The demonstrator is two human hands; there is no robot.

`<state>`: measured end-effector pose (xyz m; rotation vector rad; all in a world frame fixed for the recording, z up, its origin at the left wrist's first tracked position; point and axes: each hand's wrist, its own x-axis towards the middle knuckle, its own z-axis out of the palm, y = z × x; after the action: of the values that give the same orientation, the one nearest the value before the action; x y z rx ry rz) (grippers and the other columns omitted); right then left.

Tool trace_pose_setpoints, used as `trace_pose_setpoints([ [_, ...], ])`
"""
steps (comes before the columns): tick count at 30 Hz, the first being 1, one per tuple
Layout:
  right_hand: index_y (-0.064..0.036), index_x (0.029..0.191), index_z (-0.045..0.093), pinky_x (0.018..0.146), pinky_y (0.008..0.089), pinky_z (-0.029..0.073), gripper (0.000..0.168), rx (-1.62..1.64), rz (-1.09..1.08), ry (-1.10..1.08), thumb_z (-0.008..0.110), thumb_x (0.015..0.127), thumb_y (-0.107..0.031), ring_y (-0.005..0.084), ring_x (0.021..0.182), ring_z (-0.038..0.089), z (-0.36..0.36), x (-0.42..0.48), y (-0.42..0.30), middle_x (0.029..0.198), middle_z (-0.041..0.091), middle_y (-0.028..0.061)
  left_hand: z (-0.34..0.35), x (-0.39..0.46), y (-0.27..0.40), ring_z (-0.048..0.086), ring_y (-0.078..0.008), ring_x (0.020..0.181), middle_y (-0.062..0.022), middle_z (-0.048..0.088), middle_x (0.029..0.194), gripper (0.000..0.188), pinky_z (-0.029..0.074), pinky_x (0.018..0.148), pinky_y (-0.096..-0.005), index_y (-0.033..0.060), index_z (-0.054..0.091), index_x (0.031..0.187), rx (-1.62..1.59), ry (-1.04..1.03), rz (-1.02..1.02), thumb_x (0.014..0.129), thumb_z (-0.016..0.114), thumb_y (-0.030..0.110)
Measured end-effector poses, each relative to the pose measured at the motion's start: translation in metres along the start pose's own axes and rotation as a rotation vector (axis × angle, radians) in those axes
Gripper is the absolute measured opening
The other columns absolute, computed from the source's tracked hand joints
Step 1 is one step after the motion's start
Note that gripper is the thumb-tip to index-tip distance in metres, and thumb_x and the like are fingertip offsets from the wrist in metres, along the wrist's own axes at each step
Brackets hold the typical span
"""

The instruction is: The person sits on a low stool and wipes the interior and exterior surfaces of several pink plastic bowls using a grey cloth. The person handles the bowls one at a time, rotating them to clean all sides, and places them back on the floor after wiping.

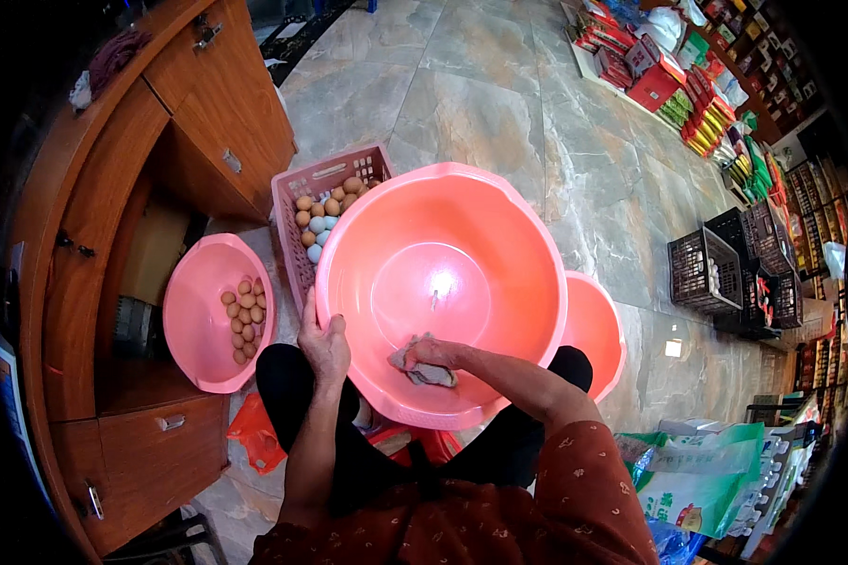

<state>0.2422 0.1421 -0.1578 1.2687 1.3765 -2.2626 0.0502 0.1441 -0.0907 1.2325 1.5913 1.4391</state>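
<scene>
A large pink plastic basin [424, 212] rests between my knees, tilted up towards me. My left hand [325, 346] grips its rim on the left side, thumb on the inner wall and fingers behind the edge. Inside, my right hand [427, 353] presses a grey cloth [431, 374] against the near wall. No eggs lie in this basin; a bright glare shows on its bottom. Partly behind it stands a mauve plastic crate [293, 240] of brown and pale bluish eggs [332, 206]. The crate's right part is hidden by the basin.
A smaller pink basin [191, 304] with several brown eggs [244, 311] stands left, beside a wooden counter [155, 438]. Another pink basin [597, 332] shows at right. An orange-red plastic bag [258, 431] lies by my left leg. Dark crates [703, 272] and packaged goods [699, 494] stand farther right.
</scene>
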Motion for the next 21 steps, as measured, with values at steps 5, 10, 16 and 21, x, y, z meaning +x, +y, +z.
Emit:
trace_pose_setpoints([
  [5, -0.003, 0.098, 0.063, 0.071, 0.0302, 0.048, 0.03, 0.392, 0.029, -0.065, 0.059, 0.077, -0.024, 0.0203, 0.078, 0.06, 0.024, -0.074, -0.023, 0.091, 0.063, 0.009, -0.003, 0.0, 0.005, 0.059, -0.0226, 0.102, -0.0198, 0.06, 0.113, 0.055, 0.044, 0.088, -0.0309, -0.0076, 0.045, 0.127, 0.014, -0.035, -0.013, 0.072, 0.051, -0.003],
  [10, 0.002, 0.103, 0.061, 0.079, 0.0349, 0.051, 0.032, 0.732, -0.233, 0.23, 0.057, 0.078, -0.018, 0.024, 0.087, 0.062, -0.002, -0.205, -0.011, 0.099, 0.063, 0.0145, -0.012, 0.008, -0.013, 0.06, -0.0273, 0.102, -0.0213, 0.06, 0.113, 0.053, 0.045, 0.088, -0.0332, -0.0065, 0.046, 0.125, 0.065, -0.014, 0.066, 0.073, 0.052, 0.0],
  [16, 0.006, 0.1, 0.055, 0.065, 0.0382, 0.053, 0.041, 1.257, -0.899, 0.861, 0.054, 0.073, -0.025, 0.0283, 0.07, 0.062, -0.045, -0.288, 0.049, 0.083, 0.062, 0.0164, -0.006, 0.014, 0.01, 0.057, -0.0337, 0.104, -0.0244, 0.058, 0.113, 0.054, 0.043, 0.091, -0.0379, -0.0067, 0.043, 0.126, 0.277, -0.011, 0.003, 0.075, 0.055, 0.005],
  [21, 0.002, 0.099, 0.055, 0.065, 0.0315, 0.05, 0.036, 0.949, -0.823, 0.943, 0.056, 0.075, -0.025, 0.02, 0.068, 0.06, -0.053, -0.248, 0.1, 0.081, 0.06, 0.0107, -0.007, 0.021, -0.004, 0.043, -0.037, 0.119, -0.0256, 0.044, 0.128, 0.06, 0.034, 0.1, -0.0402, -0.0041, 0.036, 0.132, 0.542, -0.057, 0.138, 0.078, 0.058, 0.012],
])
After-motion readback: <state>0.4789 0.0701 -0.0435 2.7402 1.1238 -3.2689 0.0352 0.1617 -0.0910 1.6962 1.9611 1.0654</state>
